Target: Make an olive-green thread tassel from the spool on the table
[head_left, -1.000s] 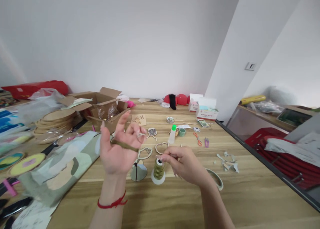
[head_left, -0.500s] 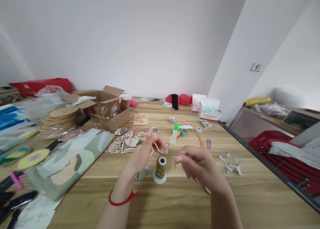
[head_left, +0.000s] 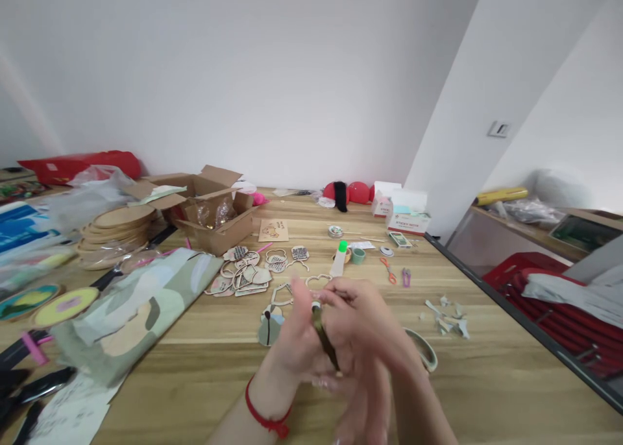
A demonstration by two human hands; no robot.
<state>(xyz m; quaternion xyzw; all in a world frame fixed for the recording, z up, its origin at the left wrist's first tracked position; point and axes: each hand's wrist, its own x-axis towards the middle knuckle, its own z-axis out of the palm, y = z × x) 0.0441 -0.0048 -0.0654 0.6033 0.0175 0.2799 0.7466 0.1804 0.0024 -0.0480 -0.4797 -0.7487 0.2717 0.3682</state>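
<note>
My two hands meet low over the wooden table [head_left: 487,393]. My left hand [head_left: 294,341], with a red string bracelet [head_left: 265,418] at the wrist, has a band of olive thread [head_left: 325,341] wound round its fingers. My right hand [head_left: 367,331] lies against it, fingers curled over that thread band. The olive thread spool is almost hidden behind the hands; only its white top [head_left: 316,304] shows. A grey-green fabric cone [head_left: 269,325] sits just left of the hands.
Wooden cutouts [head_left: 248,276], a glue bottle [head_left: 339,261], orange scissors [head_left: 388,270] and purple snips [head_left: 406,277] lie beyond. Patterned fabric [head_left: 131,309] and a cardboard box [head_left: 214,221] are at left. Fabric scraps [head_left: 445,315] and a green hoop piece [head_left: 424,349] lie right.
My left hand has dropped from raised and spread to low over the table. My right hand moved in and closed over the thread on it. The spool is now covered.
</note>
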